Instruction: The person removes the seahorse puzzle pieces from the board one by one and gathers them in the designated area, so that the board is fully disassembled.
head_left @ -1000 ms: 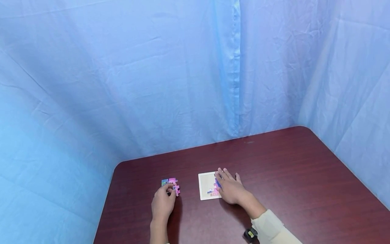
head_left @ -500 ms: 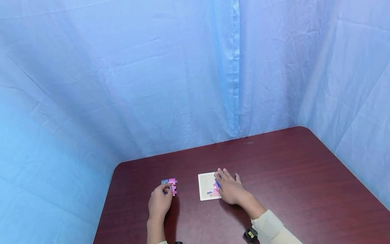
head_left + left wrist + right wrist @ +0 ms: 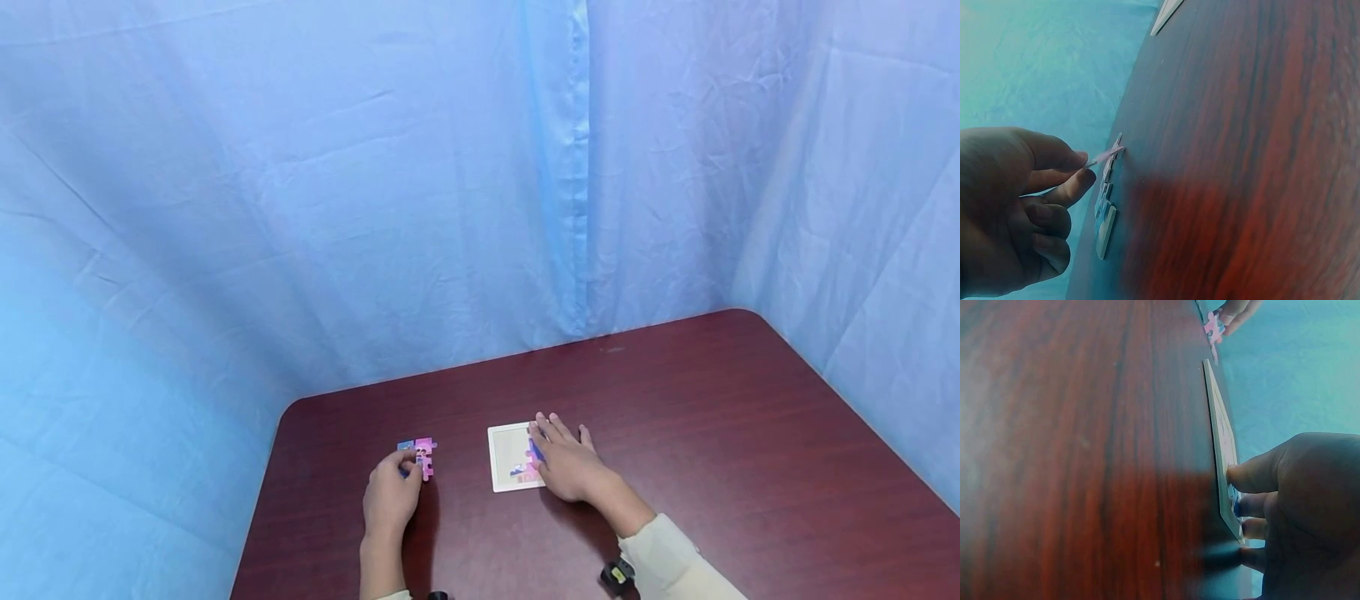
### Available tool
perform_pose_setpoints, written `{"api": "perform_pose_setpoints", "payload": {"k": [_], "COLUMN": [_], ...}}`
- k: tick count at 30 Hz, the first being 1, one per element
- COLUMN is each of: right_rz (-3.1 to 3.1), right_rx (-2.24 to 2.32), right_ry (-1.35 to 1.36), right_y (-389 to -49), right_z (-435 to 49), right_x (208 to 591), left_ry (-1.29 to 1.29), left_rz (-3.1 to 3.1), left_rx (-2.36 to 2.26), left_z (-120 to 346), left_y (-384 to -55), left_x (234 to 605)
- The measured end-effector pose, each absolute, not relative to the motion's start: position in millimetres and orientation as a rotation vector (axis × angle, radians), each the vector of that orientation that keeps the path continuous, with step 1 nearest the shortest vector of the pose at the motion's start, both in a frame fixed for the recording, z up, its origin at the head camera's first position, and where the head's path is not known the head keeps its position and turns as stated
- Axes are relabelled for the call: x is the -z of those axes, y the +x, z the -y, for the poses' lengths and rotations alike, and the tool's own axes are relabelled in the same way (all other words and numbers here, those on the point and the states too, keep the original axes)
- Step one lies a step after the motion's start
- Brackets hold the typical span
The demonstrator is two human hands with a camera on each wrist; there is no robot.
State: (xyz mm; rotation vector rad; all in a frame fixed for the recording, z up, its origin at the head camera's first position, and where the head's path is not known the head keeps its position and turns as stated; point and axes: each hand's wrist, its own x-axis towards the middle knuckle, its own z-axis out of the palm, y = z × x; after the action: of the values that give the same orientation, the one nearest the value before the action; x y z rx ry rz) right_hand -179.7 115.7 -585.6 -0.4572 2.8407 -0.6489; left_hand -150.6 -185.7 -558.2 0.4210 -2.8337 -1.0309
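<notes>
My left hand (image 3: 392,496) pinches a pink jigsaw piece (image 3: 1107,155) between thumb and fingertips. In the left wrist view the piece is tilted, close over the loose jigsaw pieces (image 3: 1105,225) on the table. To the right lies a square puzzle board (image 3: 492,471) with a pale rim and several colourful pieces (image 3: 529,475) set in its lower and right parts. My right hand (image 3: 573,468) rests on the board's right side with fingers spread, covering part of it. Seen from the right wrist, thumb and fingers touch the board's surface.
A dark red wooden table (image 3: 675,433) carries everything. Its far edge runs along blue curtains (image 3: 420,208), which also hang at both sides. A blue loose piece (image 3: 406,445) and a pink loose piece (image 3: 424,445) lie just beyond my left fingers.
My left hand has shifted slightly left with the pink jigsaw piece, bringing it closer in line below the loose pink piece. The right hand and the puzzle board have stayed put.
</notes>
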Motion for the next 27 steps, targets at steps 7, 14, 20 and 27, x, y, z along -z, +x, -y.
{"api": "perform_pose_setpoints", "payload": {"k": [7,14,20,27], "right_rz": [-2.826,-2.831,-2.836,-2.83], "right_rx": [0.66,0.655,0.647,0.649], "right_ry": [-0.469,-0.472,-0.466,-0.462], "right_y": [-175,-176,-179,-178], "right_z": [-115,-116,-116,-116], "right_x": [578,581,586,582], "left_ry": [0.451,0.446,0.456,0.329], "left_rz": [2.841,2.836,2.839,2.8], "left_rx": [1.026,1.003,1.021,0.992], "left_z": [187,188,184,166], "left_y": [-150,-148,-146,-142], "left_x": [557,557,555,555]}}
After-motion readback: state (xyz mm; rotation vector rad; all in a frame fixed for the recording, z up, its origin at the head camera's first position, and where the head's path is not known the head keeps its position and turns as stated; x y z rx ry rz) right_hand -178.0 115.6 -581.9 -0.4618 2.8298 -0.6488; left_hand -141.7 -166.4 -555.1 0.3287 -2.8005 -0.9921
